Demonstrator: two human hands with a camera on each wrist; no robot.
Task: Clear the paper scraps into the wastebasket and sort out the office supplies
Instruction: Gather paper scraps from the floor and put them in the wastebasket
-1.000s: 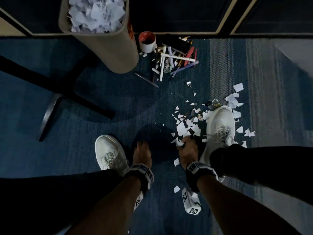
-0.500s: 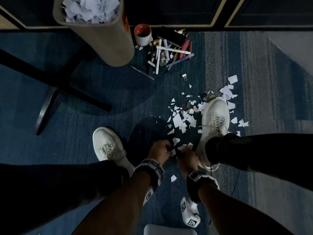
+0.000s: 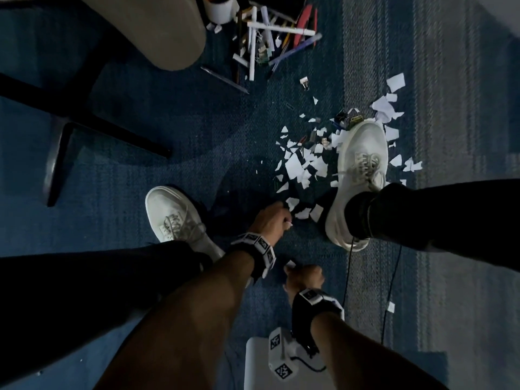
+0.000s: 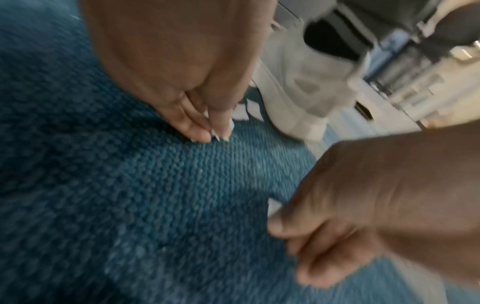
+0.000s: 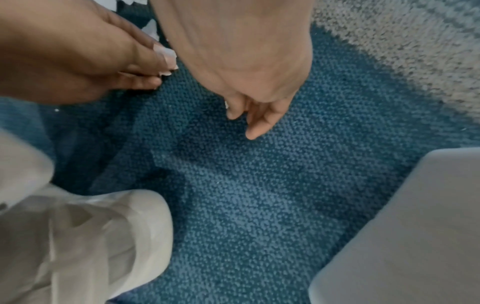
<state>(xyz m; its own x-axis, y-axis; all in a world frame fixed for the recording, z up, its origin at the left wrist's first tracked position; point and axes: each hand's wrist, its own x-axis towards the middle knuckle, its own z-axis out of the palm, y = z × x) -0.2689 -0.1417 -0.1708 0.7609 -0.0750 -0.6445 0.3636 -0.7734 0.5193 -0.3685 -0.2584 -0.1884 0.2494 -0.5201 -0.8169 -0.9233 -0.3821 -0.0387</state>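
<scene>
L fingers (image 4: 200, 131) pinch paper bits; R hand (image 3: 305, 277) curls round a scrap. Loose paper scraps (image 3: 302, 167) lie just ahead, nearer L hand (image 3: 270, 219).

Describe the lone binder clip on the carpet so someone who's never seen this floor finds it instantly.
Start at the beige wastebasket at the top of the head view; a heap of pens lies to its right. Below that heap, above the paper scraps, sits the binder clip: pale and alone on blue carpet, unlike the dark clips bunched at the toe of the right shoe.
</scene>
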